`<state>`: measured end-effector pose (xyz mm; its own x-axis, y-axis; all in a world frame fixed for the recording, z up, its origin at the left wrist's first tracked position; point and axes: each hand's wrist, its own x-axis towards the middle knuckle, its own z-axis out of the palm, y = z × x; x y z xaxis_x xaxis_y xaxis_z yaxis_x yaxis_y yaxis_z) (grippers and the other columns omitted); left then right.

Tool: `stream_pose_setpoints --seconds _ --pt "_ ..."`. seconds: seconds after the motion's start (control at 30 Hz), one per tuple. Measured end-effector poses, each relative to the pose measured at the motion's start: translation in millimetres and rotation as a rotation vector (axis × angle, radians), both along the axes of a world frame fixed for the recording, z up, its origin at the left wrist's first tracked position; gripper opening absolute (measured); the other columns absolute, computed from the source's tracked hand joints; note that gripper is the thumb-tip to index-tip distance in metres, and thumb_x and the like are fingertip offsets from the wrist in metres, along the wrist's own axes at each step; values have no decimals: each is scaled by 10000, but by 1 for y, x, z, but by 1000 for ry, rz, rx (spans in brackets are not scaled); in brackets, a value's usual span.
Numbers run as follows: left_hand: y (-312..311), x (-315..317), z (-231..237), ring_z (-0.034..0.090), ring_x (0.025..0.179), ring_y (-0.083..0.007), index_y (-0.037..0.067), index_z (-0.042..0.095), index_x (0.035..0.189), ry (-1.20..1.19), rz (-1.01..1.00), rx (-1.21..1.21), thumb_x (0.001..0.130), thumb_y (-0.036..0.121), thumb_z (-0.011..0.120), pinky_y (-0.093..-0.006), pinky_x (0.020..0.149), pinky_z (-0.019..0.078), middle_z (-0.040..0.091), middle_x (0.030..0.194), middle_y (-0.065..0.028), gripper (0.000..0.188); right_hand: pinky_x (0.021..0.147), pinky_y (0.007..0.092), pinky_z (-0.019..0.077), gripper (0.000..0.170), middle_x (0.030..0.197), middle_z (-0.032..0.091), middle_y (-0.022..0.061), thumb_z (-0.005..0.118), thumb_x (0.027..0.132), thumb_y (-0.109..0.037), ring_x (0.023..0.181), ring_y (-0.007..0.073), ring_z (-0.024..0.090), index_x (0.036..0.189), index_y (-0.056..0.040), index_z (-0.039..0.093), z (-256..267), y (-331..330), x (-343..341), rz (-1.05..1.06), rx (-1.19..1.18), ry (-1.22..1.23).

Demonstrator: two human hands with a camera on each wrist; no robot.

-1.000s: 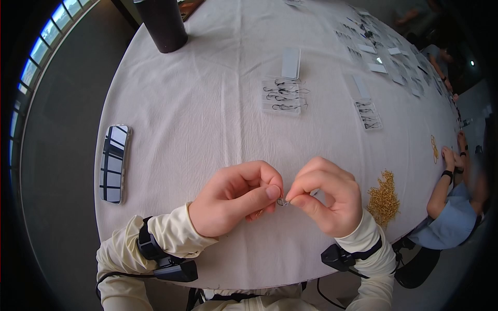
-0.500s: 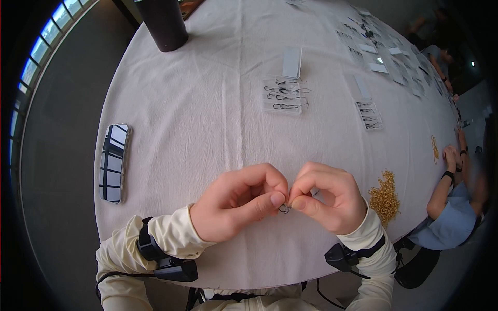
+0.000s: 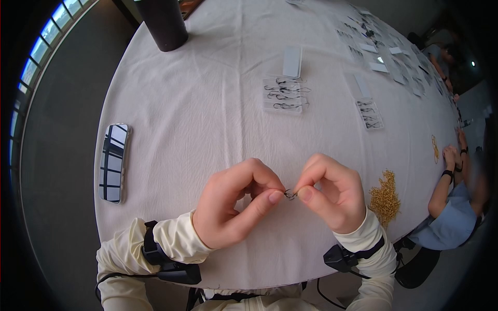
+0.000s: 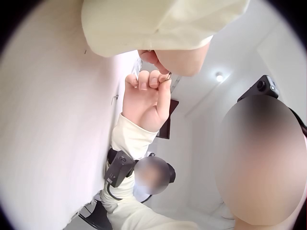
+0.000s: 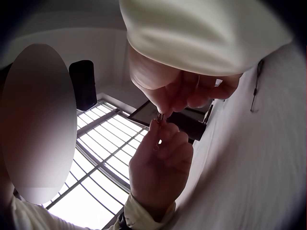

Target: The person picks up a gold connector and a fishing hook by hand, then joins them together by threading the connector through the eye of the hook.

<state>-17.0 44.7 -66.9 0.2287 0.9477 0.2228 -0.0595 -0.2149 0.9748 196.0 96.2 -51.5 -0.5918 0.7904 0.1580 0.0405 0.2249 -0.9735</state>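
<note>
Left hand and right hand have moved a little apart

A small dark wire now shows in the gap, held up over the near part of the surface. It looks like it lies left to right. The left fingers pinch its left end, and the right fingers seem to pinch its right end. Neither hand is nearer, as both touch it.

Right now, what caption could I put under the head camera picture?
Two hands pinch a tiny dark piece above a pale tablecloth, with a golden heap lying nearby.
</note>
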Motion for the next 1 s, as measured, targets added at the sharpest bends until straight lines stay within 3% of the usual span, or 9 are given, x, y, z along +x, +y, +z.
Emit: stream_pose_setpoints --seconds 0.23,0.43,0.6,0.8,0.93,1.0 --pt "-1 2 -2 590 687 -103 -1 592 953 40 48 75 936 16 621 -241 615 476 637 838 -56 38 708 254 400 38 797 565 22 643 876 -16 729 102 498 866 -28 609 -2 -11 -9 -125 -79 67" --pt "-2 4 -3 582 687 -108 0 590 961 32 28 115 926 0 621 -239 620 470 635 853 -61 46 664 256 420 86 796 561 30 669 841 18 705 107 510 857 -35 604 -4 -13 -13 -197 47 82" --pt "-4 6 -2 575 679 -123 -2 584 985 -10 71 7 915 -8 626 -243 621 468 630 861 -68 81 611 262 422 186 744 549 29 744 719 35 621 140 507 812 -61 615 -4 -14 -13 -293 442 -86" --pt "-1 5 -2 568 668 -124 3 588 990 102 28 182 914 -12 619 -248 611 462 628 854 -65 84 617 262 426 177 727 544 29 749 716 32 616 146 499 798 -55 618 0 -17 -13 -331 576 -186" --pt "-4 6 -2 558 672 -109 1 587 992 85 36 115 925 0 613 -244 605 453 617 847 -53 72 653 258 436 131 761 561 38 729 780 26 653 134 506 833 -32 624 -1 -20 -15 -322 365 -72" --pt "-5 7 -4 547 700 -82 0 582 1002 3 56 -37 947 25 604 -235 608 446 604 845 -32 65 667 258 444 82 813 579 47 693 846 27 707 121 523 882 -11 630 -5 -19 -15 -245 122 124"
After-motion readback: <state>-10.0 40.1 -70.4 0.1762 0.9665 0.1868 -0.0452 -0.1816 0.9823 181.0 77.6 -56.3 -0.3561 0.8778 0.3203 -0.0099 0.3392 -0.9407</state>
